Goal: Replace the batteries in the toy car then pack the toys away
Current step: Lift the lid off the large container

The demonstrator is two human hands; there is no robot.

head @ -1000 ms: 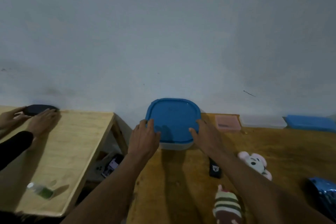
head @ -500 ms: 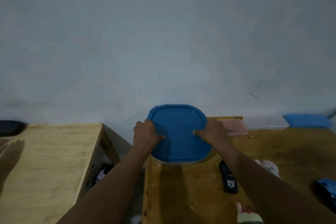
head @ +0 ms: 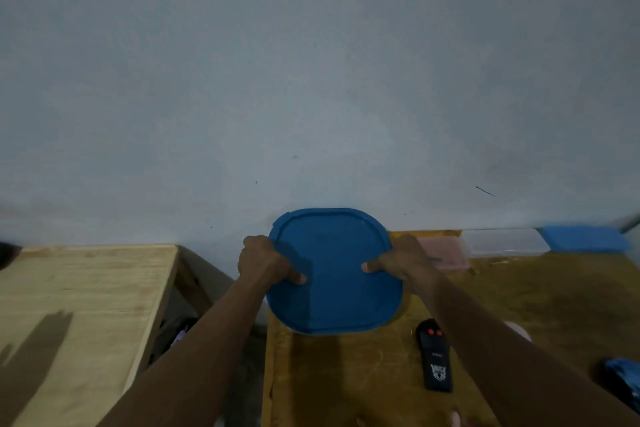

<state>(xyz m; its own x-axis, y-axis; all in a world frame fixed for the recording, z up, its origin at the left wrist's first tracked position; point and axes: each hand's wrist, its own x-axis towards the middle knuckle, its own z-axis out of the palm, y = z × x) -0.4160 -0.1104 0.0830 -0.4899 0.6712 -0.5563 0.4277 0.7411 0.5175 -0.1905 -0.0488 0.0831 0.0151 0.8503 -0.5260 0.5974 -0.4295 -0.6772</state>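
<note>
Left hand [head: 265, 262] and right hand [head: 403, 262] clasp the blue-lidded box [head: 336, 291] at nine and three o'clock; the black remote [head: 434, 357] at five o'clock has unreadable lettering.

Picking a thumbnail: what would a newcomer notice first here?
The blue-lidded container at centre, gripped at its sides by the left hand and right hand, thumbs on top. Next, the black remote lying on the wooden table beside the right forearm, and the pink box, clear box and blue box lined along the wall at right.
</note>
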